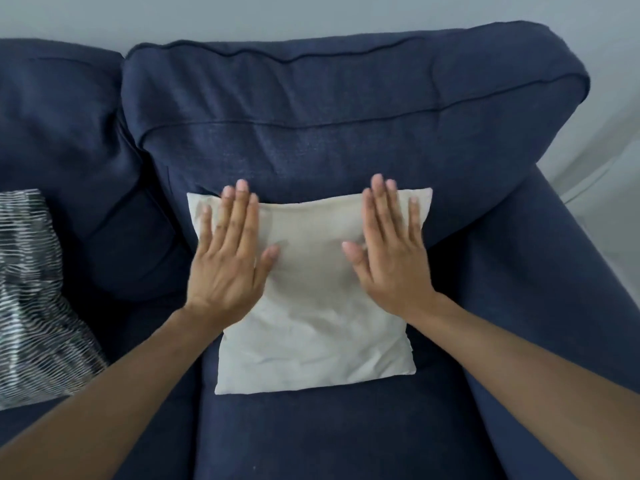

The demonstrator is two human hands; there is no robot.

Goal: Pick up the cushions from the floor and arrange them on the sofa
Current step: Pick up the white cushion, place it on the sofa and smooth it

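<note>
We press our left hand (228, 261) and right hand (391, 258), fingers spread flat, on the plain cream fabric cushion (311, 327) leaning against the navy blue fabric sofa (346, 133) backrest.

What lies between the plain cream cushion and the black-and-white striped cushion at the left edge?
Only bare navy sofa fabric separates plain cream cushion from striped cushion, head view.
</note>
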